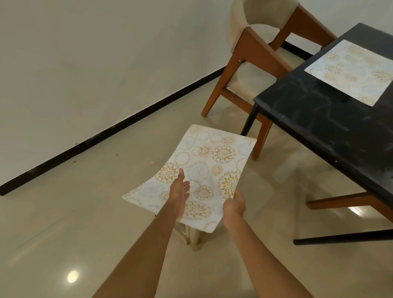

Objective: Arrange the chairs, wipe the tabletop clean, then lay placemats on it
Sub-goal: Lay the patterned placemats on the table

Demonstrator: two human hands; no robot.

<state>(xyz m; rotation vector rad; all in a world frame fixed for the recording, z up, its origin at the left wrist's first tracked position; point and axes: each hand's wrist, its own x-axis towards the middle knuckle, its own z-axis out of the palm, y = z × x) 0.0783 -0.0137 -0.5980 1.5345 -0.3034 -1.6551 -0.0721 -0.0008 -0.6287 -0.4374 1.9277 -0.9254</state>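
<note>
A white placemat (209, 163) with gold and blue flower circles hangs in the air over the floor, curved along its length. My right hand (234, 204) grips its near right edge. My left hand (180, 191) lies on top of the mat near its left side, fingers straight. A second placemat (354, 71) of the same pattern lies flat on the black table (327, 132) at the upper right. A cushioned wooden chair (258, 52) stands at the table's far left end, partly tucked under it.
A small pale wooden stool (190, 237) stands on the floor under the held mat, mostly hidden. A white wall with a black skirting (101, 133) runs along the left. Another chair's wooden leg (355, 202) shows under the table at right. Glossy beige floor lies all around.
</note>
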